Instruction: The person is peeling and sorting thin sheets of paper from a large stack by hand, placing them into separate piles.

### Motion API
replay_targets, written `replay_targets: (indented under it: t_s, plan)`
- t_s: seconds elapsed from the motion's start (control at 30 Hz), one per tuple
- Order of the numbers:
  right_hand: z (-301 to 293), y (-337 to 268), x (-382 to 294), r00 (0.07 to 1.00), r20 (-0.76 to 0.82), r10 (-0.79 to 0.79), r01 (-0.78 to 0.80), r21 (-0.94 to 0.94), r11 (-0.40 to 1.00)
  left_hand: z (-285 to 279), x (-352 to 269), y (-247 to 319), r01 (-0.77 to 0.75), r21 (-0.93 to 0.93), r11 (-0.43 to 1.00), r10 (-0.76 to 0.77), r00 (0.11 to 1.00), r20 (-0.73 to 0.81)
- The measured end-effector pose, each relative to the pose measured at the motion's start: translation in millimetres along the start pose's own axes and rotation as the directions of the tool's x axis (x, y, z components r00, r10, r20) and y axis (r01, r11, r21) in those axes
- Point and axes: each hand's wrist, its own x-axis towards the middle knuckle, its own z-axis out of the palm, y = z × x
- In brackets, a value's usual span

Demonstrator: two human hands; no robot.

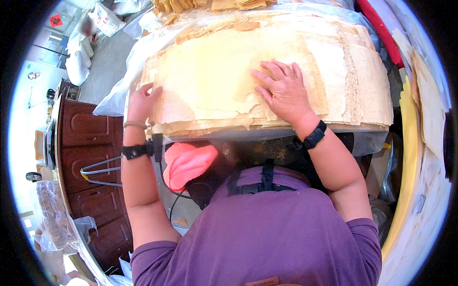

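A broad stack of thin, brittle-looking beige sheets (214, 71) lies before me, its layers ragged at the edges. My right hand (282, 87) rests palm down on the top sheet, right of its middle, with fingers spread. At the stack's left edge is my left hand (139, 102), slightly blurred. Its thumb and forefinger are apart with nothing visible between them; the other fingers are mostly hidden. Both wrists wear black bands.
Clear plastic sheeting (114, 96) hangs out on the left, near a dark wooden cabinet (89, 153). A pink cloth (189, 162) lies below the table edge. More folded sheets (179, 5) sit at the back. A yellow edge (408, 153) runs along the right.
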Motion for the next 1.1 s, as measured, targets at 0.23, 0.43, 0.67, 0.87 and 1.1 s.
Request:
replay_targets:
  t_s: [0.23,0.43,0.67,0.87,1.1]
  plan:
    - [2.8,-9.5,-1.1,0.999,-0.018,0.032,-0.033,-0.032,0.999,-15.5,-20.9,16.7,0.081,-0.326,0.942,-0.052,0.994,0.098]
    - [4.3,-16.5,-0.9,0.997,-0.060,0.047,-0.049,-0.029,0.998,-38.4,-37.9,54.3,0.163,-0.618,0.769,-0.063,0.982,0.180]
    - [4.6,-16.2,-1.7,0.996,-0.059,0.064,-0.066,-0.039,0.997,-41.3,-48.2,157.3,-0.289,-0.546,0.787,0.374,0.926,0.048]
    - [2.9,-6.2,0.0,0.979,-0.063,0.192,-0.165,0.293,0.942,14.9,-75.8,247.6,-0.552,0.039,0.833,0.552,0.834,0.000]
    - [0.1,-0.7,-2.4,0.981,-0.030,0.194,-0.181,0.242,0.953,9.6,-62.9,214.6,-0.507,-0.370,0.778,0.447,0.862,-0.240]
